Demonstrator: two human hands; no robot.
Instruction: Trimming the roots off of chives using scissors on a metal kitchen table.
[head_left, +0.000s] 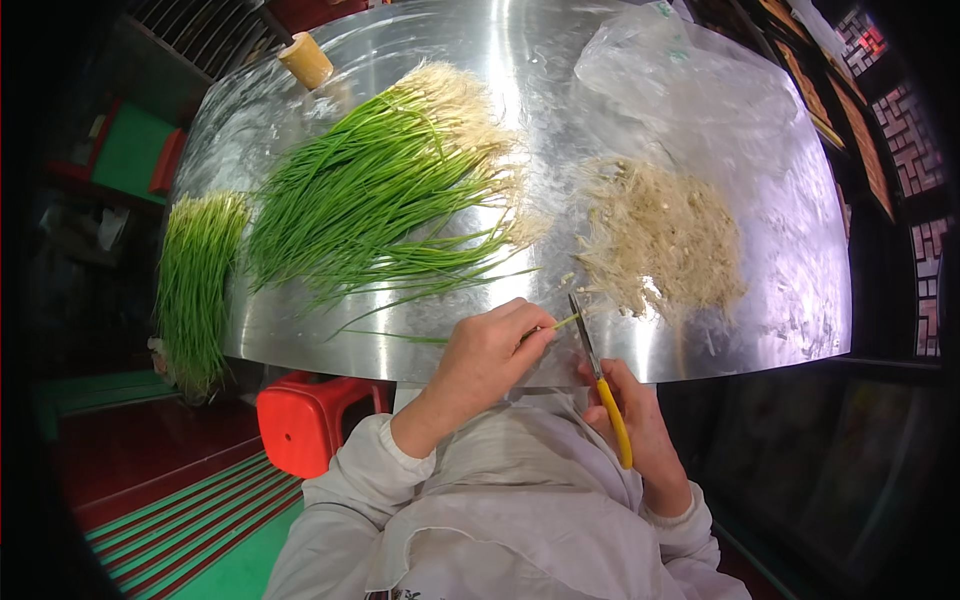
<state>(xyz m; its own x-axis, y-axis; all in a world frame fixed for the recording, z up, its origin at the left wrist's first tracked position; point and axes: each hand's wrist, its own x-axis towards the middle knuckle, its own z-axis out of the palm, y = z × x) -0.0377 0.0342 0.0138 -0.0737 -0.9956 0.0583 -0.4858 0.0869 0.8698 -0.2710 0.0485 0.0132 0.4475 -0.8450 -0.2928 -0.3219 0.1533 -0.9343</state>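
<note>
My left hand (495, 345) pinches a thin green chive stalk (566, 322) near the front edge of the metal table, its pale end sticking out to the right. Yellow-handled scissors (611, 409) are in my right hand (634, 420), their blades pointing away from me and meeting the stalk's end. Beyond my left hand lies a large bunch of chives (367, 187) with stringy roots toward the right. A neater bunch of chives (199, 277) hangs over the table's left edge. A heap of cut-off roots (660, 240) lies beyond the scissors.
The shiny metal table (795, 300) has a curved look at its front edge. A clear plastic bag (637, 60) lies at the back right, a short yellowish cylinder (306, 61) at the back left. A red plastic stool (296, 431) stands below the table's front left.
</note>
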